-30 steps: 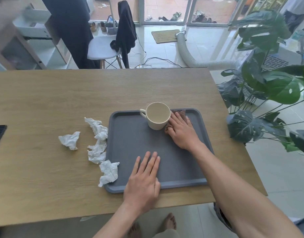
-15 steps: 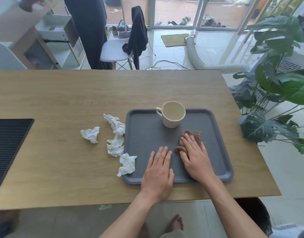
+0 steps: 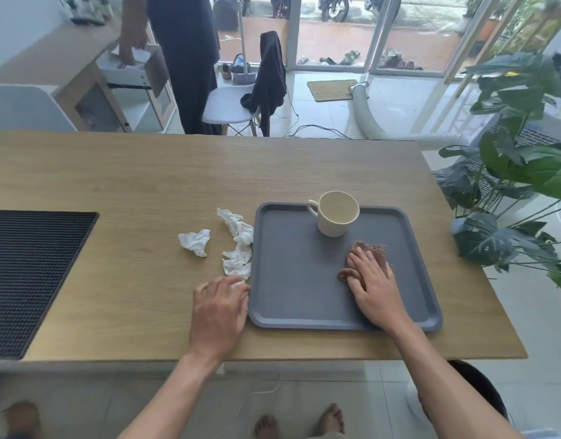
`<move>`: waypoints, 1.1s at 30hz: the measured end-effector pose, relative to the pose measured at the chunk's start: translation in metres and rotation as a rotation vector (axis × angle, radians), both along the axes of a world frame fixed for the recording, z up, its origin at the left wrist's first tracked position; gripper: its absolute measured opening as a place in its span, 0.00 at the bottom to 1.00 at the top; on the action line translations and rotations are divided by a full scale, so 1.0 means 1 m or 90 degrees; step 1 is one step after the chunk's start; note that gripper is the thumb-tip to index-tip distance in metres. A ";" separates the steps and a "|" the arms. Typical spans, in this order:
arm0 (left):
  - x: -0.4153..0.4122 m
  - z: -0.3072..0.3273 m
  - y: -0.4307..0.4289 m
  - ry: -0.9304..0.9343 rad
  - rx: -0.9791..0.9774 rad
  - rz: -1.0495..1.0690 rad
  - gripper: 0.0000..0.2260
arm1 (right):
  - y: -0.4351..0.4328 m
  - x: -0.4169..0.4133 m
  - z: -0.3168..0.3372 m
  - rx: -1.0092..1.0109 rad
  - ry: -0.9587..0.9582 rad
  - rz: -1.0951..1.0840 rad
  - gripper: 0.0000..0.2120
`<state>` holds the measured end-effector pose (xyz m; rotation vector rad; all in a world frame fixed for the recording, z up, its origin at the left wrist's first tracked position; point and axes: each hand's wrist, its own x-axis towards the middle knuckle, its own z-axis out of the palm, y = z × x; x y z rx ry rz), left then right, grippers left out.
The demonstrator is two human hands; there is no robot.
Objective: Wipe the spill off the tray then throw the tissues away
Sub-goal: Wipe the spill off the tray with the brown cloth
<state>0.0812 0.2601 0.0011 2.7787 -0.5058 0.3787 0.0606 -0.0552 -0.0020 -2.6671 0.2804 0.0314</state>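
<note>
A dark grey tray (image 3: 291, 280) lies on the wooden table (image 3: 146, 172), with a cream mug (image 3: 336, 217) standing at its far edge. My right hand (image 3: 372, 286) presses flat on a brown, soaked tissue (image 3: 375, 250) on the right half of the tray. Crumpled white tissues (image 3: 238, 263) lie in a line along the tray's left side, and one more white tissue (image 3: 195, 242) sits further left. My left hand (image 3: 220, 308) is on the table at the tray's near left corner. Its fingers curl over the nearest white tissue, which is mostly hidden.
A black ribbed mat (image 3: 29, 274) covers the table's left end. A large leafy plant (image 3: 519, 172) stands off the right edge. Behind the table are a white chair (image 3: 231, 112) with a dark jacket and a standing person (image 3: 184, 58).
My left hand has left the tray and moved left onto the nearest white tissue. My right hand has dragged the brown tissue from beside the mug toward me.
</note>
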 end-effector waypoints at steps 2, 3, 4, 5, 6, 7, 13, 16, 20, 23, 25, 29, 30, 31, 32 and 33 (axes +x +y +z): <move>-0.002 -0.001 0.011 -0.002 -0.024 0.014 0.11 | 0.003 -0.003 0.003 0.020 -0.007 -0.001 0.23; -0.003 -0.002 0.014 -0.002 -0.039 0.020 0.12 | 0.003 -0.004 0.004 0.031 -0.009 0.001 0.23; -0.003 -0.004 0.017 -0.001 -0.053 0.022 0.13 | 0.004 -0.006 0.004 0.039 -0.010 0.008 0.23; -0.003 -0.005 0.018 0.001 -0.066 0.020 0.14 | 0.004 -0.009 0.004 0.044 -0.009 0.019 0.22; -0.002 -0.007 0.017 0.003 -0.074 0.009 0.14 | 0.004 -0.011 0.004 0.047 -0.009 0.032 0.22; -0.001 -0.009 0.015 0.008 -0.075 -0.011 0.15 | 0.005 -0.014 0.004 0.051 -0.007 0.045 0.22; -0.006 -0.024 -0.004 0.066 -0.062 -0.088 0.16 | 0.033 -0.030 0.005 0.052 -0.019 0.097 0.21; -0.009 -0.021 -0.008 0.072 -0.032 -0.078 0.17 | 0.066 -0.043 0.004 0.029 -0.046 0.159 0.22; -0.008 -0.019 -0.013 0.121 -0.026 -0.066 0.22 | 0.105 -0.042 0.007 0.012 0.004 0.265 0.26; -0.008 -0.020 -0.011 0.175 -0.081 -0.068 0.26 | 0.123 -0.028 0.008 0.022 0.046 0.319 0.30; -0.007 -0.018 -0.008 0.195 -0.125 -0.067 0.26 | 0.130 -0.017 0.005 0.022 0.047 0.332 0.32; -0.005 -0.017 -0.005 0.209 -0.145 -0.082 0.31 | 0.135 0.002 0.003 -0.004 0.035 0.335 0.29; -0.005 -0.019 -0.005 0.212 -0.151 -0.080 0.31 | 0.136 0.008 0.004 -0.011 0.029 0.328 0.28; -0.005 -0.019 -0.004 0.214 -0.156 -0.079 0.32 | 0.137 0.015 0.004 -0.017 0.022 0.316 0.28; -0.005 -0.019 -0.004 0.215 -0.160 -0.080 0.32 | 0.138 0.023 0.005 -0.023 0.013 0.305 0.28; -0.005 -0.020 -0.002 0.215 -0.163 -0.079 0.32 | 0.139 0.033 0.003 -0.028 0.008 0.297 0.28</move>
